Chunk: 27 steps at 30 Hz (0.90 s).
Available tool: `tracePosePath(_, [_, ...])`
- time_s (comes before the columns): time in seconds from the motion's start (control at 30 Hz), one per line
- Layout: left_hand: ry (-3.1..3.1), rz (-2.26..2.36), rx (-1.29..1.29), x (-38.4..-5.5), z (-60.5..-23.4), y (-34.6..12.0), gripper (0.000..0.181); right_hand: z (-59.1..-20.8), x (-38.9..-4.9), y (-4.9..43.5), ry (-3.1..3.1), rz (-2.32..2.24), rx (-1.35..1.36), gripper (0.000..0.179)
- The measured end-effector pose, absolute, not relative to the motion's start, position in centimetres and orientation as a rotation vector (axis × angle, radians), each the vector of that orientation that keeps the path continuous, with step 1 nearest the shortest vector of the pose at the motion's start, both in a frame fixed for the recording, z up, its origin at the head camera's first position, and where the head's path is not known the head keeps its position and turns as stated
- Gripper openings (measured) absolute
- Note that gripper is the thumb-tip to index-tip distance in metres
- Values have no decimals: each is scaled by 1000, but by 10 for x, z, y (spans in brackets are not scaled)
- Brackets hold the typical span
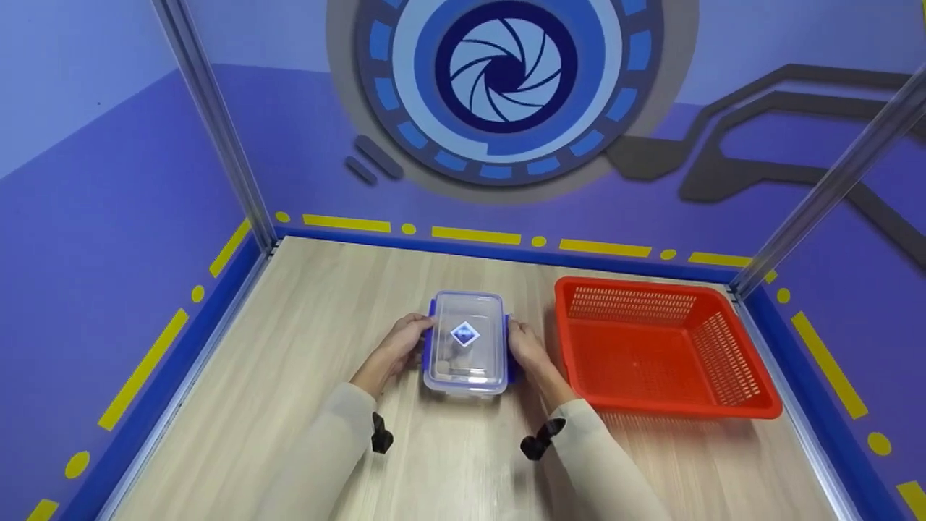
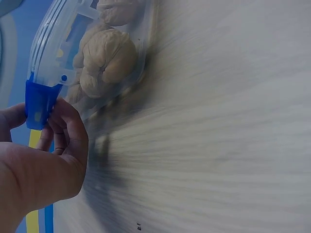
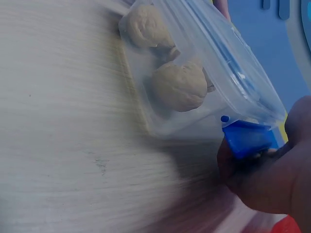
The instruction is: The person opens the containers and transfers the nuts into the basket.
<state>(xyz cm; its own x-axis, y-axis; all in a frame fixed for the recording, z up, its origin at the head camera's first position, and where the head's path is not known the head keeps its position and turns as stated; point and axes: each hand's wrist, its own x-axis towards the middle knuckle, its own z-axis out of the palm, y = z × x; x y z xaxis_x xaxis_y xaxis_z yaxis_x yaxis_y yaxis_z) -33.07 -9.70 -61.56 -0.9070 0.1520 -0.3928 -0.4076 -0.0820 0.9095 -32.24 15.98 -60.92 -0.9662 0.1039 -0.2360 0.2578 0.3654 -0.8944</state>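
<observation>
A clear plastic food container [image 1: 470, 358] with a lid and blue side latches lies on the wooden tabletop, a diamond-shaped label on its lid. At its left side, my left hand [image 1: 402, 341] pinches a blue latch [image 2: 41, 103] between thumb and fingers; the latch hangs outward from the lid. My right hand [image 1: 527, 345] grips the opposite blue latch [image 3: 245, 138], its fingers partly hidden behind it. Through the clear walls show several round, wrinkled beige lumps [image 3: 180, 87], which also appear as beige lumps [image 2: 109, 56] in the left wrist view.
To the right of my right forearm stands a red plastic basket [image 1: 636, 354] with slotted walls. Blue and purple printed panels [image 1: 304, 145] enclose the table [image 1: 304, 311] at the back and sides, joined by metal corner posts [image 1: 217, 116].
</observation>
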Motion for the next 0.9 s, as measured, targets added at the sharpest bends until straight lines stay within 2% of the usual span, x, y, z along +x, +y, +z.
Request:
tracePosePath(0.23, [1882, 2043, -292, -330, -616, -99, 25, -598, -314, 158, 2700, -1561, 260, 41])
tracePosePath(0.47, [1921, 2035, -258, -331, -616, -99, 25, -605, -302, 157, 2551, -1671, 138, 61])
tracePosePath(0.7, [1904, 1990, -262, -332, -617, -98, 32, -616, -293, 154, 2406, -1862, 107, 62])
tracePosePath(0.9, [1859, 2003, -230, -333, -619, -94, 26, -618, -289, 155, 2386, -1887, 118, 65])
